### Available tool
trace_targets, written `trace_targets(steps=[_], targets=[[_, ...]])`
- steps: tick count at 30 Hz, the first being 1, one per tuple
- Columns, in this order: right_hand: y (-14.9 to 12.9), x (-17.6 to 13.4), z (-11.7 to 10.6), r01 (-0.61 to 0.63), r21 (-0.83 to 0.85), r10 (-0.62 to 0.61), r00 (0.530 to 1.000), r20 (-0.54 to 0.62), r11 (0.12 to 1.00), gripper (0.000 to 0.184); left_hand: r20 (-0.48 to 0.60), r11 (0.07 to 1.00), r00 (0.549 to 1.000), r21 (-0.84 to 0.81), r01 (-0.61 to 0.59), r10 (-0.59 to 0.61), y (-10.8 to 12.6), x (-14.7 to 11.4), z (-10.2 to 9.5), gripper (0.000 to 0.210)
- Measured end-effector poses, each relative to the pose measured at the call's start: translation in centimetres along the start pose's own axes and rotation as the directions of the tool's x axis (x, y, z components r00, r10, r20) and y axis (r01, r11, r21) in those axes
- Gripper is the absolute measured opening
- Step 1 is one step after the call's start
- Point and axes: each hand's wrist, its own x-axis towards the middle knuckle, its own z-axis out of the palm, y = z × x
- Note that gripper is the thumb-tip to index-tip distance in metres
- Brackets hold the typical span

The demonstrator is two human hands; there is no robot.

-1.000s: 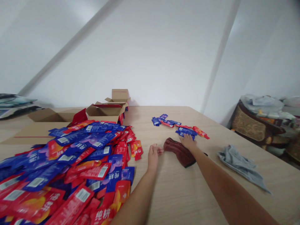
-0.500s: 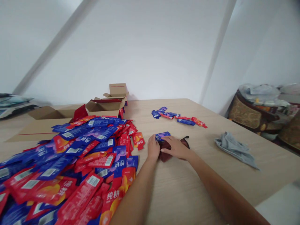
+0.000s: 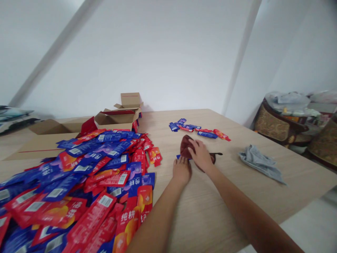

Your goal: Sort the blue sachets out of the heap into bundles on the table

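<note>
On the worktop (image 3: 210,200), well inside from the right edge, the left hand (image 3: 182,172) lies flat, fingers almost straight, tips on a mostly hidden blue packet (image 3: 178,157). The right hand (image 3: 200,154), half curled, grips the bunched brown cloth (image 3: 186,144) over this packet. For good rubbing, I judge, the fingertips should pin only its near end, cloth stroking toward the far edge, before the loose packets (image 3: 207,134).

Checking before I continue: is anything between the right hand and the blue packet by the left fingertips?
Yes: the brown cloth, grasped by the right hand, stands between and partly hides the blue packet by the left hand.
</note>
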Motion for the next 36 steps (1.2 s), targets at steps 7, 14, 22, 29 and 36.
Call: trace_targets(steps=[7, 14, 22, 29, 36], targets=[[0.9, 0.1, 3.2, 0.053, -0.141, -0.021, 0.976, 0.214, 0.989, 0.040, 0.028, 0.998, 0.999, 0.061, 0.021, -0.023, 0.2, 0.0, 0.0, 0.042], [4.6, 1.4, 2.7, -0.197, -0.257, 0.225, 0.971, 0.083, 0.946, 0.040, -0.044, 0.999, 0.999, 0.031, 0.033, -0.032, -0.8, 0.2, 0.4, 0.052], [2.8, -0.6, 1.5, 0.065, -0.159, -0.032, 0.979, 0.200, 0.985, 0.057, -0.131, 0.990, 0.991, 0.128, 0.051, -0.034, -1.1, 0.9, -0.3, 0.054], [2.4, 0.0, 0.8, -0.049, 0.304, 0.069, 0.996, -0.053, 0.951, 0.053, -0.240, 0.979, 0.965, -0.194, 0.058, -0.105, -2.1, 1.0, -1.4, 0.030], [-0.3, -1.0, 0.1, 0.072, 0.271, -0.035, 0.990, -0.140, 0.960, 0.052, 0.078, 0.513, 0.889, -0.792, 0.330, -0.452, -3.4, 2.4, -1.2, 0.022]])
